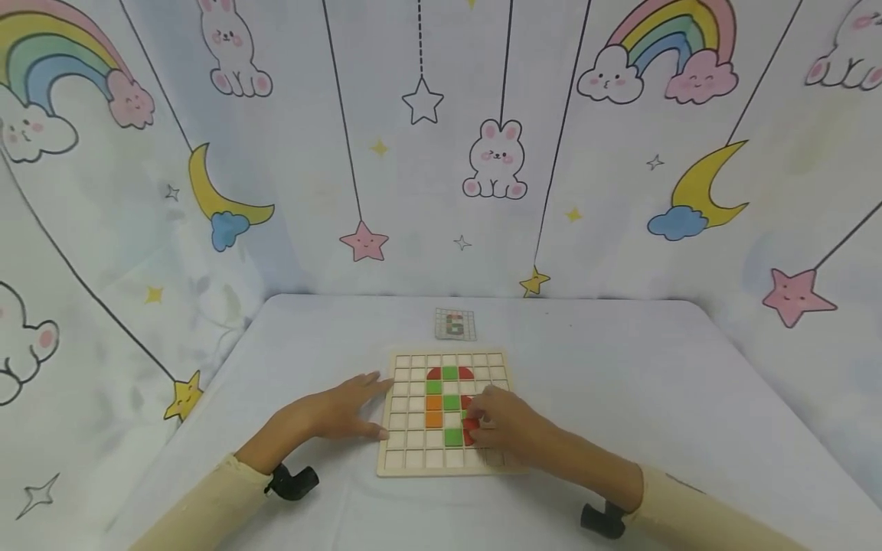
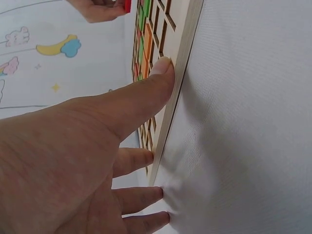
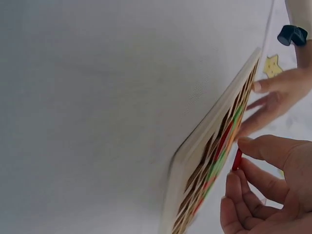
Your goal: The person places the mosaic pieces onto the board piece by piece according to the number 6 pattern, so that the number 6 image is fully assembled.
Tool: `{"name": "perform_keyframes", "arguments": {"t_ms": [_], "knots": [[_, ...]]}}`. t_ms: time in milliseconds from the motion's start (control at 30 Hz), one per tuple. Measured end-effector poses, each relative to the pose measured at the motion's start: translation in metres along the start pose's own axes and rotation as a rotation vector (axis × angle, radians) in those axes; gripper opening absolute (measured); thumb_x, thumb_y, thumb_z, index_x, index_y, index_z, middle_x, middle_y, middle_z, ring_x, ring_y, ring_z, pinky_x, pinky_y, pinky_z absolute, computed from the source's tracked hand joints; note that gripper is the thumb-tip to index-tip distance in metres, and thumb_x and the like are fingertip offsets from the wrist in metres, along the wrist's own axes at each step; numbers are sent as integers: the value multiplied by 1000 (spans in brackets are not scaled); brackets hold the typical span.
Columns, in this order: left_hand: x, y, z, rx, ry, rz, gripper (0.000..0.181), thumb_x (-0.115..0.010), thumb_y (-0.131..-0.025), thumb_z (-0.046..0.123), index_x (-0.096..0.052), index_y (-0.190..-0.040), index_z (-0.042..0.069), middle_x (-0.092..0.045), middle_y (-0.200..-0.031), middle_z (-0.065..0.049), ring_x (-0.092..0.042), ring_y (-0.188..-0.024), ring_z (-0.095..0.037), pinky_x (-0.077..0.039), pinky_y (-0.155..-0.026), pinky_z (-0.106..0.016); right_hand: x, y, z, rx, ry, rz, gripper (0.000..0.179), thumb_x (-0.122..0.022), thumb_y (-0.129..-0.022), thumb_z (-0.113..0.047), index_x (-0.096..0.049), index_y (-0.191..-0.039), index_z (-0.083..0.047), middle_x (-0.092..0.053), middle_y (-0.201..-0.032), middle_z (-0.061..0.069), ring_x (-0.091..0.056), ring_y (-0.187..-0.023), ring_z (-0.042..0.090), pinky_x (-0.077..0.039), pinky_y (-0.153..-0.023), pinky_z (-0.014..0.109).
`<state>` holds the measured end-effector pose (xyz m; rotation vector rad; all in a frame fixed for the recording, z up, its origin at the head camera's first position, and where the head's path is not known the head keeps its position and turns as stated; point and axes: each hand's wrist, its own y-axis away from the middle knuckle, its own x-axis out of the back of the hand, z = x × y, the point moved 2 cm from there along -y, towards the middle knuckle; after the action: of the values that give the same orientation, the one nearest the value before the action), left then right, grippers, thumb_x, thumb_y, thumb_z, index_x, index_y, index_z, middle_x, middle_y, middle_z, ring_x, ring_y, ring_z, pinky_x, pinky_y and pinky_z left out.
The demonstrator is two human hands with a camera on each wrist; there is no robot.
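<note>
A wooden grid board (image 1: pixel 408 463) lies on the white table, with red, green and orange tiles set in some of its squares. My left hand (image 1: pixel 344 409) is at the board's left side, fingers spread; in the left wrist view its thumb (image 2: pixel 146 90) lies on the rim and other fingertips are at the side. Over the right part of the board, my right hand (image 1: pixel 513 425) pinches a small red tile (image 3: pixel 237 159) between thumb and fingers, held just above the grid. An orange tile (image 1: pixel 434 419) and a green tile (image 1: pixel 453 438) sit to its left.
Behind the board lies a small pattern card (image 1: pixel 455 324) printed with a coloured figure on a grid. White cloth (image 1: pixel 620 360) covers the table, and a patterned curtain (image 1: pixel 427 176) stands at the back and sides. A black wrist camera (image 1: pixel 294 484) is strapped below the left hand.
</note>
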<state>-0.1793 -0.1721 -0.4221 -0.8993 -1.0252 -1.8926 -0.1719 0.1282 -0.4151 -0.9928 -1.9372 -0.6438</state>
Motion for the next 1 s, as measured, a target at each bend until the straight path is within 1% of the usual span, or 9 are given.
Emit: {"name": "perform_keyframes", "arguments": {"t_ms": [133, 233, 367, 433, 500, 667, 833, 1000], "knots": [[-2, -2, -2, -5, -8, -2, 94, -81, -89, 54, -38, -165, 19, -27, -172, -20, -25, -160, -41, -29, -125, -63, -6, -9, -16, 77, 27, 0, 15, -82, -93, -14, -77, -106, -10, -62, -94, -4, -56, -88, 13, -55, -78, 24], [-2, -3, -5, -19, -12, 0, 94, -81, -90, 54, -38, -165, 18, -27, -172, -20, -25, -159, -41, -29, -125, -63, -10, -14, -25, 104, 44, -13, 15, -81, -93, -14, -75, -106, -14, -64, -95, -5, -57, -89, 11, -55, -79, 22], [-3, -3, -6, -36, -10, 2, 94, -80, -90, 54, -38, -165, 17, -28, -172, -21, -26, -159, -42, -29, -125, -63, -16, -18, -35, 128, 46, -42, 14, -82, -94, -15, -71, -102, -20, -64, -95, -8, -58, -89, 8, -55, -80, 22], [-3, -3, -7, -39, -10, 1, 93, -80, -90, 54, -37, -165, 17, -27, -172, -21, -25, -159, -42, -29, -125, -62, -19, -19, -38, 146, 39, -55, 13, -81, -94, -14, -70, -98, -21, -65, -96, -9, -58, -91, 7, -55, -82, 23], [-3, -3, -6, -35, -10, -3, 93, -80, -90, 54, -37, -165, 18, -27, -172, -20, -25, -160, -41, -29, -125, -62, -21, -20, -40, 156, 40, -70, 12, -80, -95, -14, -71, -96, -21, -64, -96, -9, -57, -90, 7, -54, -82, 22], [-2, -2, -4, -38, -8, -4, 92, -80, -91, 54, -37, -165, 18, -27, -172, -21, -25, -160, -42, -29, -125, -63, -25, -21, -41, 151, 96, -83, 11, -80, -95, -17, -72, -95, -23, -63, -97, -12, -54, -89, 4, -53, -82, 20], [-1, -1, -4, -37, -28, -3, 91, -79, -92, 53, -37, -165, 18, -27, -172, -21, -25, -160, -41, -29, -126, -62, -26, -22, -41, 158, 123, -78, 10, -81, -94, -21, -72, -96, -24, -62, -96, -14, -54, -89, 4, -53, -84, 22], [0, -1, -5, -41, -21, 3, 92, -80, -91, 52, -38, -165, 16, -28, -171, -22, -26, -159, -42, -29, -125, -62, -27, -23, -42, 206, 172, -44, 8, -81, -95, -23, -73, -94, -26, -62, -94, -14, -53, -88, 4, -52, -86, 25]]}}
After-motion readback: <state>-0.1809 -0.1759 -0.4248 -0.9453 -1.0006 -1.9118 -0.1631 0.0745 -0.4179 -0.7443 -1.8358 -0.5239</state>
